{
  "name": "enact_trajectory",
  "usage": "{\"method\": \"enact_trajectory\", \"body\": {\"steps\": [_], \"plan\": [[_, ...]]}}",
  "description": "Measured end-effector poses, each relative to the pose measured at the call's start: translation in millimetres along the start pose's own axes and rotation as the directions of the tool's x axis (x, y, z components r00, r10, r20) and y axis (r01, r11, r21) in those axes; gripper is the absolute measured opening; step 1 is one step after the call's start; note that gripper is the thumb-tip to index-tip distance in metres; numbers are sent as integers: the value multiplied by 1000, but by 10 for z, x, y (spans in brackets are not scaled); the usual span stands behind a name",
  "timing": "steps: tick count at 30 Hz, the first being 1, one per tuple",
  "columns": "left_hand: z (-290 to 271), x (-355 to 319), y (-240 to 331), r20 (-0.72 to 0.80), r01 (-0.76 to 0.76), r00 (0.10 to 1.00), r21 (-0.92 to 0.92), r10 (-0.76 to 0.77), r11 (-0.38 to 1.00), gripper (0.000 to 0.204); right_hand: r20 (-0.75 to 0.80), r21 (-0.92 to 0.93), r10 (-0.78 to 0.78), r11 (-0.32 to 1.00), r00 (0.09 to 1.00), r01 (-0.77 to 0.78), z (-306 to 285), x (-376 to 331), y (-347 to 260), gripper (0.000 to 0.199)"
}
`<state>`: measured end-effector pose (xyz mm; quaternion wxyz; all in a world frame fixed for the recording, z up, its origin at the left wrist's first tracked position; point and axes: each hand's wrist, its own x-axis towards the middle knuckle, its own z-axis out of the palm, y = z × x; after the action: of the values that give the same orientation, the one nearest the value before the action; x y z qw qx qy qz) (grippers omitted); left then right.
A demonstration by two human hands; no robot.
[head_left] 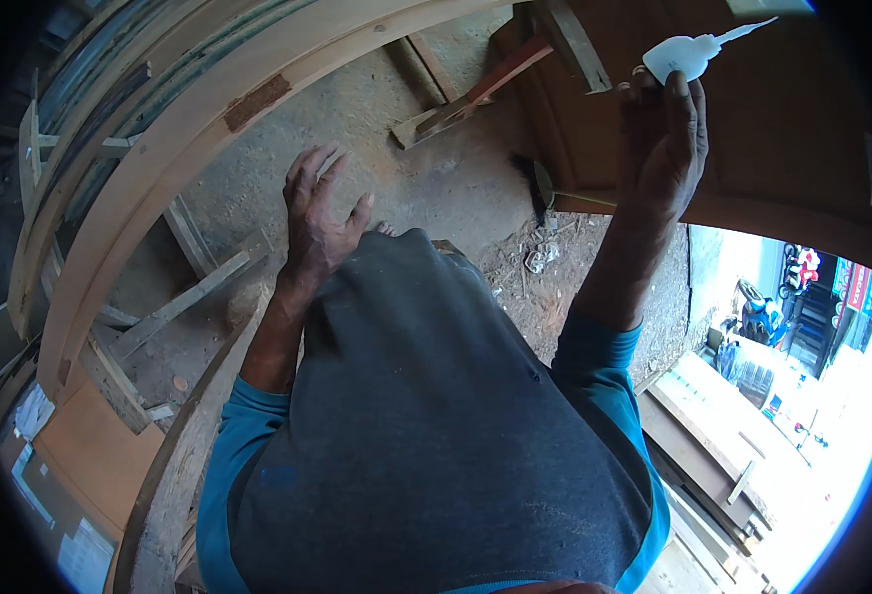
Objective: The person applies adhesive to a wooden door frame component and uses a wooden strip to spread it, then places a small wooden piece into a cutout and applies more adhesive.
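Overhead, head view. Right hand [666, 139], upper right of the frame, is raised and clamped on a small white squeeze bottle [681, 55]; fingers [688, 99] wrap its lower body. The bottle's thin nozzle points right and slightly up toward the top edge, and lies against the brown wooden panel [792, 129] that fills the upper right corner. A narrow wooden batten [576, 40] runs diagonally on that panel just left of the bottle.

Left hand [315, 218], centre-left of the frame, holds nothing: fingers spread apart, palm facing down, hovering above the dusty concrete floor [436, 178]. Whether the fingertips touch anything, cannot tell.

Both forearms come out of teal sleeves [594, 361]; a dark grey shirt [436, 436] fills the lower centre.

Surroundings: curved light timber boards [158, 168] arc across the upper left. A reddish wooden piece [470, 94] lies on the floor at top centre, between the two hands. Loose wood strips [183, 302] lie at middle left, debris and crumpled scraps [540, 255] at centre. A flat board [99, 455] sits at lower left. Planks [713, 445] are stacked at lower right, in bright daylight
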<state>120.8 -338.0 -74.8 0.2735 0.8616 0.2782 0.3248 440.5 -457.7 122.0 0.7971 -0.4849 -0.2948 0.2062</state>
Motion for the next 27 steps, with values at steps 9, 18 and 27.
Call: {"method": "enact_trajectory", "body": {"steps": [9, 18, 27], "plan": [[264, 47, 41, 42, 0, 999, -103, 4, 995, 61, 45, -439, -427, 804, 903, 402, 86, 610, -1509, 32], [268, 154, -252, 4, -6, 1000, -139, 7, 990, 63, 127, -934, -570, 206, 812, 291, 515, 965, -2266, 34], [-30, 225, -433, -84, 17, 996, -147, -29, 989, 59, 970, -60, 20, -946, 242, 320, 240, 1679, -2761, 37]]}}
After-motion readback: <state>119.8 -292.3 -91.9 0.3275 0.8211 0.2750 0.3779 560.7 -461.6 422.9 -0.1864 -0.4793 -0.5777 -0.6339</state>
